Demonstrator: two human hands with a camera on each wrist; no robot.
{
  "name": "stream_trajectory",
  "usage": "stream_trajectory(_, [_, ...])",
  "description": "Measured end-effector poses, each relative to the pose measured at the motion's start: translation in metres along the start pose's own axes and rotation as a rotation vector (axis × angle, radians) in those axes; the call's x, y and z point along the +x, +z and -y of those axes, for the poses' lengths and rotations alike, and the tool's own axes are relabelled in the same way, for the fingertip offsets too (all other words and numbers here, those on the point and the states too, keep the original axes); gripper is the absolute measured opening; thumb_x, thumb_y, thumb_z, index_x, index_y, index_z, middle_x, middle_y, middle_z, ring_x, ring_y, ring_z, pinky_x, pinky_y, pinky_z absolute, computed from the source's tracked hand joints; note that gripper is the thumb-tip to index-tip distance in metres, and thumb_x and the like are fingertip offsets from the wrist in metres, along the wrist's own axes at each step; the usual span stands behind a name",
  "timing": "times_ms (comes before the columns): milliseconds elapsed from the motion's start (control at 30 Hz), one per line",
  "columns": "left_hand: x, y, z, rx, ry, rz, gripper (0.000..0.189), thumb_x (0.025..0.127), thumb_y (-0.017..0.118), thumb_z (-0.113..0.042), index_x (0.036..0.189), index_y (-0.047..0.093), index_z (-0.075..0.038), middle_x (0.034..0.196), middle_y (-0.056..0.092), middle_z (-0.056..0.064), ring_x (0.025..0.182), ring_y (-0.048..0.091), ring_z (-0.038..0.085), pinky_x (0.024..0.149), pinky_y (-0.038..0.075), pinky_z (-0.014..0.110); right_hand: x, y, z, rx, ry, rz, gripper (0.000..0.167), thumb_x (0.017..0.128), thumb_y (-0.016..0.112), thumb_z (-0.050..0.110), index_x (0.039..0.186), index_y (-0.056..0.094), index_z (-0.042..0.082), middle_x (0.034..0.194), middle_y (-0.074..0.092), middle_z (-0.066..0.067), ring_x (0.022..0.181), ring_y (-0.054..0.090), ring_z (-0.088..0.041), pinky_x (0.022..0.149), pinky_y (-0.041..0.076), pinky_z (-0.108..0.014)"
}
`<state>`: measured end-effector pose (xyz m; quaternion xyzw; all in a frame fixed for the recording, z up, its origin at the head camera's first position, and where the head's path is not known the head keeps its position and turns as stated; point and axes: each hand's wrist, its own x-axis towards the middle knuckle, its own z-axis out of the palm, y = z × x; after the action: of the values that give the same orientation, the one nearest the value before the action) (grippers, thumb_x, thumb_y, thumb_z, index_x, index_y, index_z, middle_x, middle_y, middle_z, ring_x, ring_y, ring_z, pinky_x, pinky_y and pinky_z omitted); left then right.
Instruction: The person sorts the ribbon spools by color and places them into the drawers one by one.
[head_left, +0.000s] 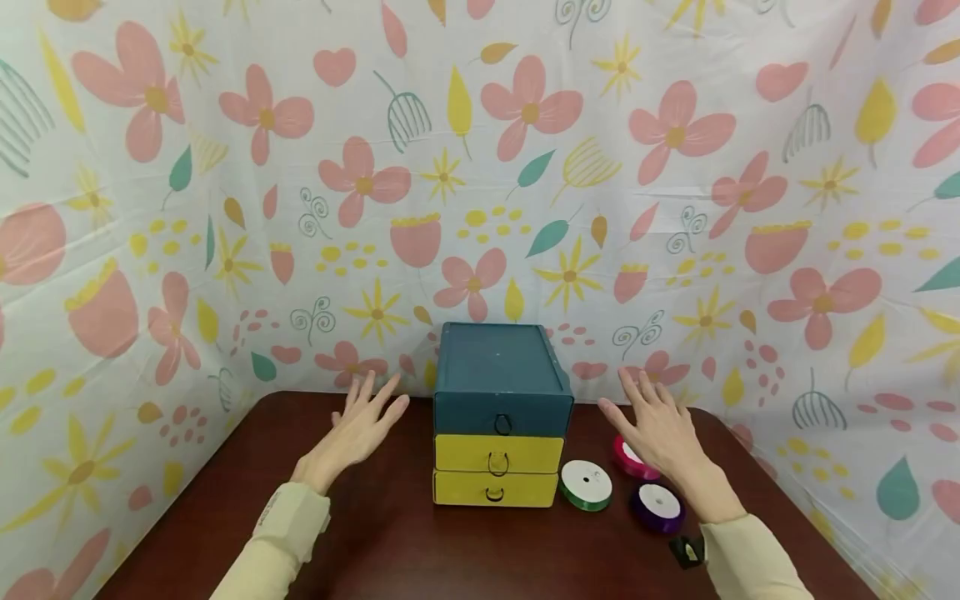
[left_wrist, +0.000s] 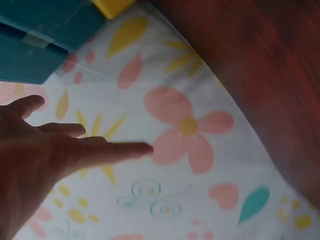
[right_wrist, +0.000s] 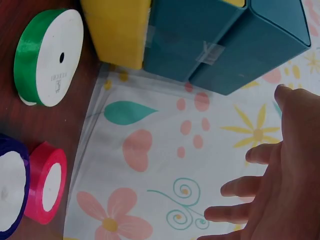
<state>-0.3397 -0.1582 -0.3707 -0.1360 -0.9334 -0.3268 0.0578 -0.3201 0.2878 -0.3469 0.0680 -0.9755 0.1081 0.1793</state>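
My left hand (head_left: 358, 429) is held out to the left of a small drawer box, its fingers spread and nothing in them. On the other side my right hand (head_left: 663, 429) reaches out likewise, fingers apart, and overlaps a pink ribbon spool (head_left: 634, 460) in the head view. The drawer box has a blue top (head_left: 502, 358) and two yellow drawers (head_left: 495, 454) below a blue one, each front with a black loop pull. A green ribbon spool (head_left: 587, 485) lies beside its right corner. Nearer the right forearm is a purple ribbon spool (head_left: 657, 507).
The dark red-brown table (head_left: 420, 550) carries the box and spools. A flower-printed cloth (head_left: 480, 208) hangs behind and along both sides, right at the table's back edge. A small black object (head_left: 686, 551) sits at the right cuff.
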Motion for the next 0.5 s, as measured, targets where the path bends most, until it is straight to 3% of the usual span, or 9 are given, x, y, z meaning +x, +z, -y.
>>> stream_trajectory(100, [0.014,0.001,-0.008,-0.159,0.054,0.018,0.069,0.097,0.023,-0.068,0.156,0.013,-0.033,0.164,-0.001,0.007,0.151,-0.006,0.036,0.112,0.007,0.071,0.0,-0.001,0.002,-0.004,-0.003,0.005,0.08,0.097,0.029,0.066,0.157,0.015,0.016,0.156,0.022,-0.028,0.139,0.024,-0.051,0.1,0.025,-0.076])
stream_trajectory(167, [0.024,0.0,-0.015,-0.332,0.075,0.051,0.067,0.099,0.024,-0.063,0.156,0.012,-0.03,0.164,0.002,0.005,0.151,-0.001,0.034,0.115,0.013,0.067,0.0,-0.002,0.003,-0.007,-0.007,0.006,0.08,0.097,0.028,0.066,0.157,0.016,0.015,0.156,0.022,-0.029,0.139,0.025,-0.051,0.1,0.026,-0.075])
stream_trajectory(300, [0.043,-0.001,-0.032,-0.664,0.047,0.088,0.061,0.103,0.028,-0.053,0.156,0.011,-0.029,0.165,0.002,0.002,0.151,0.006,0.03,0.114,0.021,0.065,0.0,-0.005,0.006,-0.011,-0.014,0.007,0.079,0.097,0.028,0.065,0.156,0.017,0.014,0.155,0.024,-0.029,0.138,0.026,-0.052,0.101,0.027,-0.073])
stream_trajectory(400, [0.053,0.0,-0.046,-0.764,0.036,0.096,0.059,0.104,0.031,-0.047,0.156,0.01,-0.029,0.165,0.003,0.002,0.152,0.007,0.028,0.117,0.017,0.061,-0.002,-0.008,0.01,0.001,-0.025,0.012,0.078,0.098,0.028,0.064,0.156,0.018,0.014,0.154,0.025,-0.03,0.137,0.028,-0.054,0.102,0.028,-0.072])
stream_trajectory(500, [0.06,0.004,-0.056,-0.766,0.043,0.118,0.06,0.104,0.035,-0.045,0.157,0.01,-0.03,0.165,0.003,0.001,0.152,0.004,0.025,0.121,0.009,0.057,-0.006,-0.012,0.015,0.003,-0.037,0.007,0.078,0.098,0.029,0.063,0.156,0.02,0.012,0.154,0.026,-0.03,0.134,0.03,-0.056,0.101,0.03,-0.071])
